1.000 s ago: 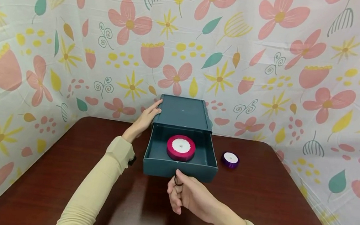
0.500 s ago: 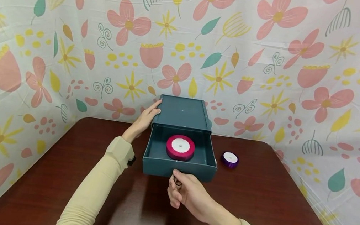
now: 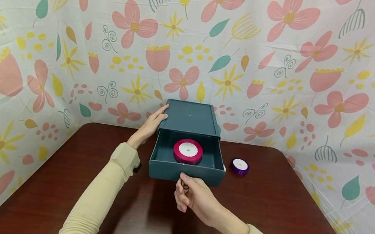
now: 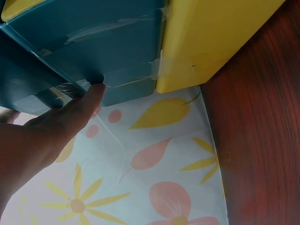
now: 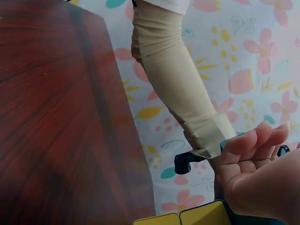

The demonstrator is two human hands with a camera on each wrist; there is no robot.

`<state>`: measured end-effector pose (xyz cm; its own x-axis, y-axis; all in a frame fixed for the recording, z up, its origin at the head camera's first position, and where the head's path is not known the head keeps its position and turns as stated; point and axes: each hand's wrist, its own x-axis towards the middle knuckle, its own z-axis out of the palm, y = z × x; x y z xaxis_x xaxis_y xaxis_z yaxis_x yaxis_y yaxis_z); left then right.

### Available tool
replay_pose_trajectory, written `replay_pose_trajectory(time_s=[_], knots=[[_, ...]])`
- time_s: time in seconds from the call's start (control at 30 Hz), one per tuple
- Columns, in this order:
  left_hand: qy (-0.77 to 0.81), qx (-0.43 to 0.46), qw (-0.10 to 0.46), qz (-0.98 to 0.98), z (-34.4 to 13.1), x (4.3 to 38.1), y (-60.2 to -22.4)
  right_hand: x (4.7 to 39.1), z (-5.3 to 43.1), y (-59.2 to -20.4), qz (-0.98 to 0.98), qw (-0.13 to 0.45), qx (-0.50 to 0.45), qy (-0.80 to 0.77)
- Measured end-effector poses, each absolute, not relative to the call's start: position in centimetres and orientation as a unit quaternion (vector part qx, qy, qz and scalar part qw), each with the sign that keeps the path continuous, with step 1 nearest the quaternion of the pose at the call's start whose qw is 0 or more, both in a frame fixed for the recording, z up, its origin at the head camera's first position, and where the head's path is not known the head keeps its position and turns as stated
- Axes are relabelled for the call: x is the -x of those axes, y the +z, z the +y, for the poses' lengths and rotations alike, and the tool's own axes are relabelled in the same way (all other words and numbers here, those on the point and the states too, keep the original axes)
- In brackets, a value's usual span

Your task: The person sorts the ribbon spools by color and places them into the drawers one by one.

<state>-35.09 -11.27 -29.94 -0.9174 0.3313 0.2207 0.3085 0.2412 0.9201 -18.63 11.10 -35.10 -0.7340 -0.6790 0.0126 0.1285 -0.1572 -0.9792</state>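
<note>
A teal drawer (image 3: 166,170) stands pulled out of its teal cabinet (image 3: 190,117). Inside it lies a ribbon spool (image 3: 188,151), magenta round a white disc. My right hand (image 3: 197,197) is at the drawer's front, fingers curled at a dark ring-shaped pull (image 3: 185,186), thumb against the front panel. In the right wrist view its curled fingers (image 5: 243,143) show beside the ring. My left hand (image 3: 147,128) rests on the cabinet's left side; in the left wrist view a fingertip (image 4: 97,89) touches the teal wall.
A purple ribbon spool (image 3: 239,166) lies on the dark wood table (image 3: 266,205) right of the drawer. Yellow parts of the unit (image 4: 197,47) show below the teal in the left wrist view. A flower-patterned cloth (image 3: 279,65) hangs behind and along both sides.
The drawer has slid slightly inward, carrying the magenta spool, and my right hand has moved forward with it. My left hand keeps its place on the cabinet.
</note>
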Motion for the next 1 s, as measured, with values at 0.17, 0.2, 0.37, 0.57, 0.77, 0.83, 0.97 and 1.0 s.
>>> replay_pose_trajectory(time_s=[0.17,0.2,0.37,0.57,0.77,0.83,0.97,1.0], knots=[[0.580,-0.202,0.008,0.789,-11.2,35.0,-29.9,19.1,11.2,-35.1,0.589,0.274,0.236,-0.723],[0.580,-0.202,0.008,0.789,-11.2,34.9,-29.9,19.3,11.2,-35.1,0.590,0.272,0.236,-0.722],[0.580,-0.198,0.008,0.790,-11.2,35.2,-29.9,20.0,11.1,-35.0,0.595,0.265,0.232,-0.723],[0.588,-0.192,0.004,0.786,-11.3,37.0,-31.2,20.8,11.1,-34.9,0.602,0.261,0.218,-0.723],[0.586,-0.195,-0.010,0.787,-11.4,37.8,-32.2,21.5,11.1,-34.9,0.601,0.258,0.225,-0.722],[0.580,-0.197,-0.016,0.790,-11.4,37.8,-32.3,21.8,11.1,-34.9,0.602,0.257,0.230,-0.720],[0.572,-0.197,-0.022,0.796,-11.4,37.8,-32.4,22.2,11.0,-34.8,0.606,0.254,0.227,-0.719],[0.572,-0.197,-0.022,0.796,-11.4,37.8,-32.4,22.3,11.0,-34.8,0.607,0.253,0.225,-0.719]])
